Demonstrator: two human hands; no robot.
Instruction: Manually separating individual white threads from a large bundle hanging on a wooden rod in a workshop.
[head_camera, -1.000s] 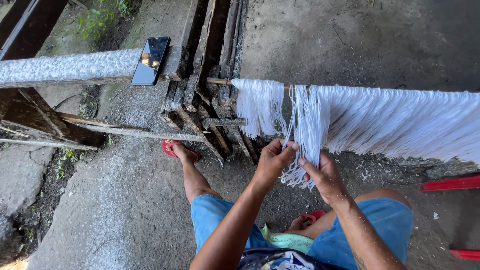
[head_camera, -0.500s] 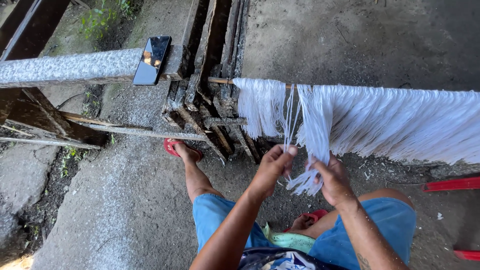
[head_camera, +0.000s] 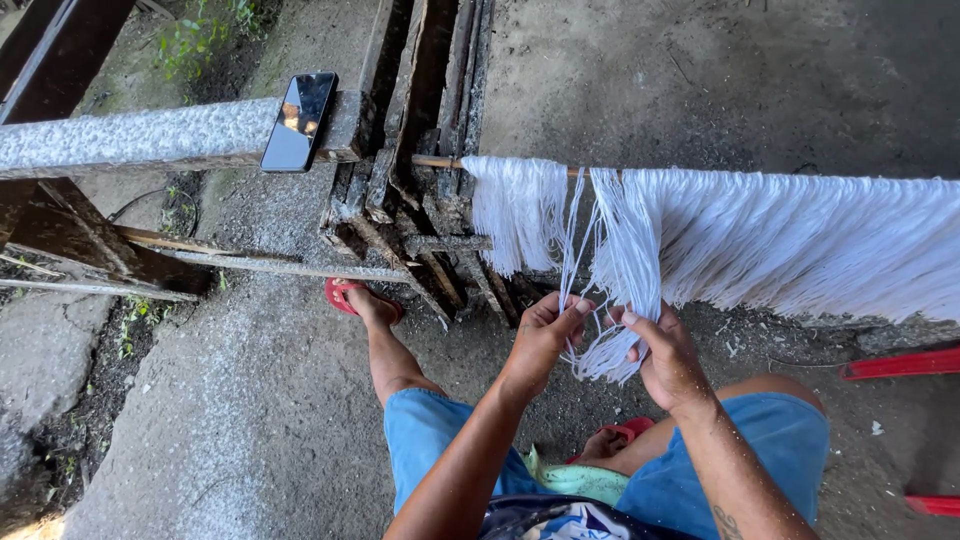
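White cotton threads (head_camera: 760, 235) hang from a thin wooden rod (head_camera: 440, 161); both hands, left hand (head_camera: 545, 335) and right hand (head_camera: 668, 355), pinch one bundle of strands. A black phone (head_camera: 298, 120) lies on a grey beam (head_camera: 130, 138).

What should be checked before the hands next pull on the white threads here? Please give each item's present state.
1. Left hand grips a few separated strands: ok.
2. Right hand holds the white thread bundle: ok.
3. Threads hang over the horizontal rod: ok.
4. Bundle free of knots: cannot tell.
5. Phone lies flat on the concrete beam, apart from the threads: ok.
6. Left foot is planted on the ground: ok.
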